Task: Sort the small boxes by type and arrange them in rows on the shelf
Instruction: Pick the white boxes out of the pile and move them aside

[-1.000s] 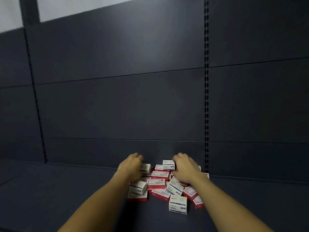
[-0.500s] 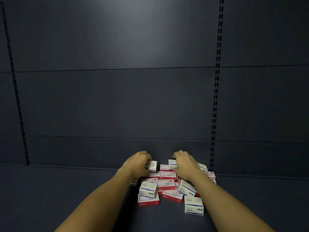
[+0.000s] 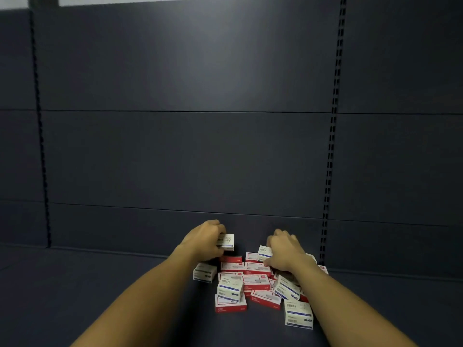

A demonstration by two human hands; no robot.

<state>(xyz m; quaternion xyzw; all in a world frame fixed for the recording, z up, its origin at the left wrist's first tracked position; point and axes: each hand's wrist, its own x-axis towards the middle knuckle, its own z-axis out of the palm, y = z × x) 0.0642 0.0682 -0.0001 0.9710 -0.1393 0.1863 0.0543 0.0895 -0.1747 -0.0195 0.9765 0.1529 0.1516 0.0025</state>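
A heap of small boxes, red-and-white ones mixed with blue-and-white ones, lies on the dark shelf. The left hand is raised just above the heap's far left edge, fingers curled round a white box that juts out to its right. The right hand rests on the heap's far right side, fingers curled over a blue-and-white box.

The right hand hides its fingertips and several boxes beneath.
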